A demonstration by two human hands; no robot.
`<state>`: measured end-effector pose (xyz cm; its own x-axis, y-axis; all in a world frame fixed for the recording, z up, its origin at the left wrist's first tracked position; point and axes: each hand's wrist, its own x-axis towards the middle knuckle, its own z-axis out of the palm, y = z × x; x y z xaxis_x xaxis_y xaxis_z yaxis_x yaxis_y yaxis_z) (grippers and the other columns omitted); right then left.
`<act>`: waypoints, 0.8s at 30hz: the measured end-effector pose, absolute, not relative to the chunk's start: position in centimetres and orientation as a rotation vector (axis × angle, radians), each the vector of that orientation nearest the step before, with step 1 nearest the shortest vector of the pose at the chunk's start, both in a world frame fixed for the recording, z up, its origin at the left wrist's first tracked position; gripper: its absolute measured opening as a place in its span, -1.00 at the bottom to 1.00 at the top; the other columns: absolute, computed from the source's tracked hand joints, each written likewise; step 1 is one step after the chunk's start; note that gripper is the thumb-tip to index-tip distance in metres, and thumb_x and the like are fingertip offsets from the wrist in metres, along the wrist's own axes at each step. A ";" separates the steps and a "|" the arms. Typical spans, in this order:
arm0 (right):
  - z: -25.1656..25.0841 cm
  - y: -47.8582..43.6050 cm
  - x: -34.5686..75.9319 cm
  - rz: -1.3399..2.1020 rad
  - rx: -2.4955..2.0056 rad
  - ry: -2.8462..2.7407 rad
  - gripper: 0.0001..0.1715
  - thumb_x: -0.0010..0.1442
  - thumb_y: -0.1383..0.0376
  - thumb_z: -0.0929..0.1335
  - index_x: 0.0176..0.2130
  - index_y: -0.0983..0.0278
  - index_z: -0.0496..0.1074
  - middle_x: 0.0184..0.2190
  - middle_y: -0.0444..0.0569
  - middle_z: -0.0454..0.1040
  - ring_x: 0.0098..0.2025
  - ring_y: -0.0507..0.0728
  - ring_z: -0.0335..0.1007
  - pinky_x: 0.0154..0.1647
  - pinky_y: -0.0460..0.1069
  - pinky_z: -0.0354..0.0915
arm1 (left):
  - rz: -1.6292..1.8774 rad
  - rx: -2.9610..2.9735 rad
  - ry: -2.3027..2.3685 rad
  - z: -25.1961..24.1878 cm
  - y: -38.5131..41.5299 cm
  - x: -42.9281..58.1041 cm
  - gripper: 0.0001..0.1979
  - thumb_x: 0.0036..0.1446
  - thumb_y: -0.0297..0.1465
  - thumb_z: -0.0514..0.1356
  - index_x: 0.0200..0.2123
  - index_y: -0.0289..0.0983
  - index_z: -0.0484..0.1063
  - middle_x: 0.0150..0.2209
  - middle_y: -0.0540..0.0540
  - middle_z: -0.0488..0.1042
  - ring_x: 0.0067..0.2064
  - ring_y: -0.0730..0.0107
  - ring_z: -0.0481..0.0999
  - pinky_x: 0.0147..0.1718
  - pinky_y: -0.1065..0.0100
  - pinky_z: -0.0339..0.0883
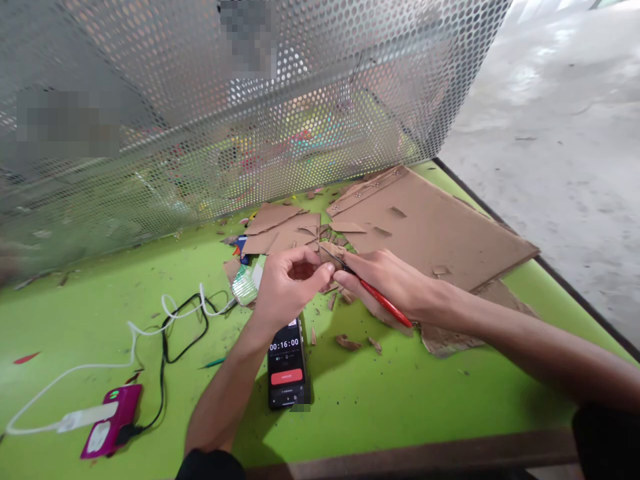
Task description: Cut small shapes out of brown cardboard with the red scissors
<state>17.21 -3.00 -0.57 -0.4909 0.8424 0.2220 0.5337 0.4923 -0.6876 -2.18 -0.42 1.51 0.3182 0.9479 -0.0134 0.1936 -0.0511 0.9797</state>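
My right hand (383, 277) is closed around a craft knife (385, 303) with a slim red handle and dark neck. Its thin tip points up and left, against a small piece of cardboard (331, 252). The fingers of my left hand (293, 280) are curled, thumb against fingertips, pinching that small piece from the left. My fingers partly cover both the piece and the knife tip. Torn cardboard scraps (349, 342) lie just below my hands on the green table (380, 407). A phone (287, 373) showing a timer lies beneath my left wrist.
A large cardboard sheet (450, 227) reaches the table's right edge, with smaller cardboard pieces (277, 219) left of it. A blue glue gun (242, 248) lies near them. A perforated metal panel (300, 113) rises behind. White and black cables run to a magenta power strip (113, 420).
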 end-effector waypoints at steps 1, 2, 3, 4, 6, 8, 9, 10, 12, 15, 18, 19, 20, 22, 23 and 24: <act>-0.6 -3.0 17.2 0.740 -1.128 -2.190 -0.50 0.56 0.01 0.09 -0.36 0.20 0.13 -0.57 -0.22 0.19 -0.58 -0.03 -0.03 -0.46 -0.02 -0.10 | 0.877 1.505 1.090 1.5 -0.4 -2.2 -0.79 -0.03 -0.38 0.40 -0.55 -0.28 0.43 -0.60 0.00 0.53 -0.56 0.49 0.50 -0.56 0.50 0.41; -0.7 -3.0 17.2 0.738 -1.124 -2.188 -0.52 0.56 0.03 0.10 -0.36 0.20 0.13 -0.58 -0.23 0.18 -0.59 -0.03 -0.04 -0.46 -0.02 -0.10 | 0.876 1.508 1.087 1.5 -0.4 -2.2 -0.78 -0.03 -0.38 0.40 -0.55 -0.28 0.43 -0.60 0.00 0.53 -0.56 0.49 0.50 -0.56 0.50 0.41; -0.8 -3.0 17.1 0.737 -1.118 -2.186 -0.54 0.55 0.06 0.11 -0.36 0.20 0.13 -0.58 -0.24 0.18 -0.59 -0.03 -0.05 -0.46 -0.02 -0.10 | 0.875 1.512 1.084 1.6 -0.4 -2.2 -0.78 -0.02 -0.38 0.40 -0.56 -0.28 0.43 -0.60 0.00 0.53 -0.56 0.49 0.50 -0.55 0.50 0.41; -0.9 -3.0 17.1 0.738 -1.112 -2.183 -0.55 0.55 0.08 0.11 -0.36 0.20 0.13 -0.58 -0.24 0.17 -0.59 -0.04 -0.05 -0.47 -0.02 -0.10 | 0.875 1.516 1.083 1.6 -0.4 -2.2 -0.78 -0.02 -0.37 0.39 -0.56 -0.28 0.43 -0.60 0.00 0.53 -0.56 0.49 0.50 -0.55 0.50 0.41; -1.1 -2.9 17.2 0.740 -1.099 -2.178 -0.57 0.55 0.11 0.12 -0.36 0.20 0.13 -0.58 -0.25 0.16 -0.59 -0.04 -0.06 -0.47 -0.03 -0.09 | 0.872 1.520 1.084 1.6 -0.4 -2.2 -0.78 -0.01 -0.36 0.39 -0.56 -0.27 0.43 -0.60 0.00 0.53 -0.56 0.49 0.50 -0.55 0.49 0.41; -1.2 -2.9 17.2 0.735 -1.090 -2.171 -0.58 0.55 0.12 0.13 -0.36 0.20 0.13 -0.58 -0.26 0.15 -0.59 -0.04 -0.07 -0.47 -0.04 -0.08 | 0.873 1.520 1.082 1.6 -0.4 -2.2 -0.78 -0.01 -0.36 0.39 -0.56 -0.27 0.42 -0.60 0.00 0.53 -0.56 0.49 0.50 -0.55 0.49 0.42; -1.3 -2.9 17.2 0.729 -1.085 -2.168 -0.59 0.55 0.13 0.14 -0.36 0.21 0.14 -0.58 -0.26 0.15 -0.59 -0.04 -0.07 -0.47 -0.04 -0.09 | 0.873 1.519 1.082 1.6 -0.4 -2.2 -0.78 -0.01 -0.36 0.39 -0.55 -0.27 0.42 -0.60 0.00 0.53 -0.56 0.49 0.50 -0.55 0.49 0.41; -1.3 -2.9 17.2 0.726 -1.076 -2.169 -0.59 0.55 0.14 0.15 -0.36 0.21 0.15 -0.58 -0.26 0.15 -0.60 -0.04 -0.07 -0.48 -0.04 -0.09 | 0.871 1.518 1.082 1.6 -0.4 -2.2 -0.78 -0.01 -0.36 0.39 -0.55 -0.27 0.42 -0.60 0.00 0.53 -0.56 0.48 0.50 -0.55 0.49 0.41; -1.3 -2.9 17.3 0.730 -1.074 -2.172 -0.60 0.55 0.15 0.15 -0.35 0.22 0.17 -0.58 -0.26 0.16 -0.60 -0.04 -0.05 -0.48 -0.04 -0.09 | 0.866 1.517 1.085 1.6 -0.4 -2.3 -0.78 0.00 -0.36 0.39 -0.55 -0.27 0.42 -0.59 0.00 0.53 -0.56 0.49 0.50 -0.55 0.49 0.42; -1.2 -2.9 17.3 0.748 -1.092 -2.182 -0.60 0.55 0.14 0.14 -0.33 0.23 0.20 -0.59 -0.26 0.16 -0.60 -0.04 -0.05 -0.49 -0.04 -0.09 | 0.860 1.520 1.089 1.6 -0.5 -2.3 -0.79 0.00 -0.36 0.39 -0.55 -0.27 0.43 -0.59 0.00 0.53 -0.56 0.49 0.50 -0.54 0.48 0.43; -1.2 -2.9 17.3 0.740 -1.081 -2.186 -0.61 0.55 0.15 0.15 -0.32 0.23 0.21 -0.59 -0.26 0.15 -0.61 -0.04 -0.05 -0.50 -0.04 -0.10 | 0.867 1.520 1.091 1.6 -0.5 -2.3 -0.78 -0.01 -0.36 0.39 -0.56 -0.26 0.43 -0.60 0.00 0.53 -0.57 0.49 0.49 -0.56 0.48 0.42; -1.3 -2.9 17.3 0.736 -1.069 -2.183 -0.61 0.55 0.15 0.15 -0.32 0.24 0.22 -0.59 -0.26 0.15 -0.61 -0.04 -0.05 -0.50 -0.04 -0.09 | 0.867 1.521 1.091 1.6 -0.5 -2.3 -0.78 -0.01 -0.36 0.39 -0.56 -0.26 0.43 -0.60 0.01 0.52 -0.57 0.49 0.50 -0.56 0.48 0.42; -1.3 -2.9 17.3 0.736 -1.055 -2.179 -0.61 0.55 0.15 0.15 -0.33 0.24 0.22 -0.59 -0.27 0.15 -0.61 -0.04 -0.05 -0.50 -0.04 -0.09 | 0.866 1.523 1.089 1.7 -0.5 -2.3 -0.78 -0.01 -0.36 0.39 -0.56 -0.26 0.43 -0.60 0.01 0.52 -0.57 0.49 0.50 -0.56 0.48 0.42; -1.5 -2.9 17.3 0.739 -1.027 -2.168 -0.59 0.56 0.15 0.15 -0.33 0.24 0.22 -0.58 -0.27 0.15 -0.61 -0.05 -0.05 -0.50 -0.05 -0.08 | 0.863 1.531 1.085 1.7 -0.5 -2.3 -0.79 0.00 -0.36 0.39 -0.56 -0.27 0.44 -0.61 0.01 0.52 -0.56 0.48 0.50 -0.56 0.48 0.42; -1.6 -2.8 17.3 0.743 -1.021 -2.163 -0.59 0.56 0.14 0.15 -0.33 0.24 0.22 -0.58 -0.27 0.16 -0.61 -0.05 -0.05 -0.50 -0.05 -0.08 | 0.862 1.533 1.083 1.7 -0.4 -2.3 -0.79 0.00 -0.36 0.39 -0.56 -0.27 0.44 -0.61 0.01 0.52 -0.56 0.48 0.50 -0.56 0.48 0.43; -1.6 -2.8 17.3 0.748 -1.019 -2.161 -0.59 0.56 0.13 0.16 -0.33 0.24 0.23 -0.58 -0.26 0.16 -0.61 -0.05 -0.05 -0.51 -0.05 -0.08 | 0.863 1.533 1.081 1.7 -0.4 -2.3 -0.79 0.00 -0.36 0.39 -0.56 -0.27 0.45 -0.61 0.01 0.52 -0.57 0.48 0.50 -0.56 0.48 0.43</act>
<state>17.28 -2.81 -1.63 -0.5048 0.8113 0.2948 0.4553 0.5404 -0.7076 -2.28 -0.43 1.75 0.3384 0.9410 -0.0037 0.2052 -0.0700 0.9762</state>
